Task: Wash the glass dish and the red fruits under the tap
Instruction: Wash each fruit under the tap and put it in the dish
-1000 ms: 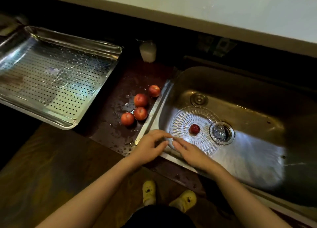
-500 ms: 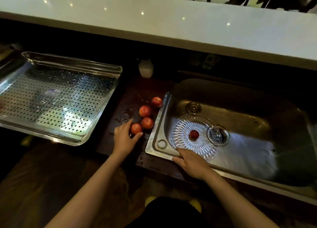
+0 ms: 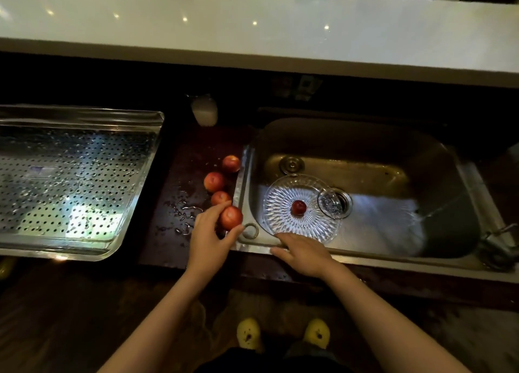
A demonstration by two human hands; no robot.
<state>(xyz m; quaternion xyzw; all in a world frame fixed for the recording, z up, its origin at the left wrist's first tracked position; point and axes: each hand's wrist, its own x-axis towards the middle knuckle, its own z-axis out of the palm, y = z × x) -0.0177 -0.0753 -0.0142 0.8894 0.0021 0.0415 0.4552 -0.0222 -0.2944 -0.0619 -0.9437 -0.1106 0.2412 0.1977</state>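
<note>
A cut-glass dish (image 3: 283, 221) lies in the steel sink (image 3: 379, 137) with one small red fruit (image 3: 298, 207) at its centre. My right hand (image 3: 304, 253) rests on the sink's front rim, fingers on the near edge of the dish. My left hand (image 3: 209, 236) grips a red fruit (image 3: 230, 217) between thumb and fingers, just left of the sink rim. Three more red fruits (image 3: 214, 181) lie in a row on the wet dark counter behind it. The tap itself is hidden.
A perforated steel tray (image 3: 70, 181) sits on the left, wet with drops. A white bottle (image 3: 204, 114) stands at the back of the counter. The sink drain (image 3: 335, 201) is beside the dish. A white ledge (image 3: 252, 30) runs along the back.
My left hand has closed on the nearest fruit and carried it right toward the sink rim. My right hand has stayed at the dish's near edge.
</note>
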